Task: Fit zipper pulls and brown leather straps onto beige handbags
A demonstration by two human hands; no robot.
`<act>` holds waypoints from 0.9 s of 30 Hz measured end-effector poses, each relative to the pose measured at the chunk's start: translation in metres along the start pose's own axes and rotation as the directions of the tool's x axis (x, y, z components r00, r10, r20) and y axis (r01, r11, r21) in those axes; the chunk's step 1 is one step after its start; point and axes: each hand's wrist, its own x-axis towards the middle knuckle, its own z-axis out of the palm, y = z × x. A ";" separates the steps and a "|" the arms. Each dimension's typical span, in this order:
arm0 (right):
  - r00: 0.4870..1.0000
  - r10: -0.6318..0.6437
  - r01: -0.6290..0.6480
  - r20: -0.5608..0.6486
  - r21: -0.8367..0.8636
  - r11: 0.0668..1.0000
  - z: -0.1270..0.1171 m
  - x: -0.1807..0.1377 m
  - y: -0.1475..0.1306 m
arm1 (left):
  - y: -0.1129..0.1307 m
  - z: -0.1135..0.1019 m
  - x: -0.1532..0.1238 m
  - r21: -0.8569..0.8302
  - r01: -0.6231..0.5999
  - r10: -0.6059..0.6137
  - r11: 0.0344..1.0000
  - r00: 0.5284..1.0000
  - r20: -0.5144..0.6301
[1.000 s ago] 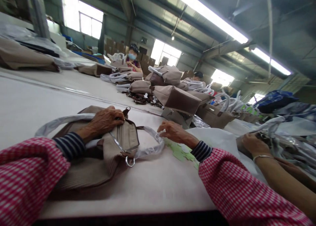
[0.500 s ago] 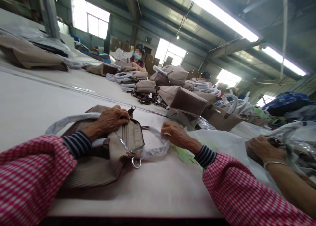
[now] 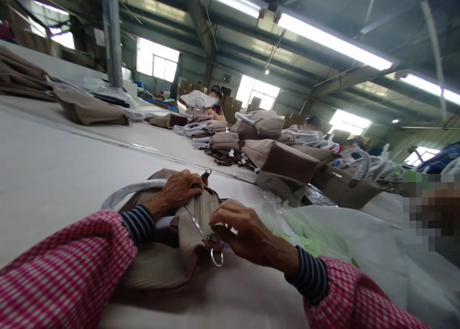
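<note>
My left hand pinches the rim of a ribbed beige handbag, fingers bent nearly closed over it, at the lower centre of the frame. My right hand, half curled, reaches the other side of the bag's open mouth; my knuckles cover the fingertips, so I cannot tell whether they grip anything.

The bag lies slumped on the white table, and its softness is the chief hazard: should my left fingers slip, the unsupported mouth could sag inward. Loose fabric beside the metal zipper could catch in its teeth if pulled across slack. The silver ring dangling below my right hand might hook a finger. At left, a plastic-wrapped handle loops close to my forearm, where a dragging sleeve could tear the wrap. Right of centre, my cuff could sweep aside the pale green pieces, seen hazily, perhaps beneath the translucent sheeting.
</note>
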 end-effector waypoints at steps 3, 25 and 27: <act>0.997 0.069 -0.074 0.038 0.135 0.988 -0.001 0.003 0.006 | -0.001 0.000 0.000 0.006 -0.010 0.010 1.000 1.000 0.001; 0.943 0.319 -0.333 0.099 0.225 0.916 -0.019 0.046 0.081 | 0.000 0.001 0.002 0.001 0.025 -0.025 1.000 0.999 0.040; 0.928 0.343 -0.355 0.143 0.073 0.932 0.000 0.052 0.078 | -0.002 0.003 0.002 -0.003 0.015 -0.015 1.000 0.999 0.031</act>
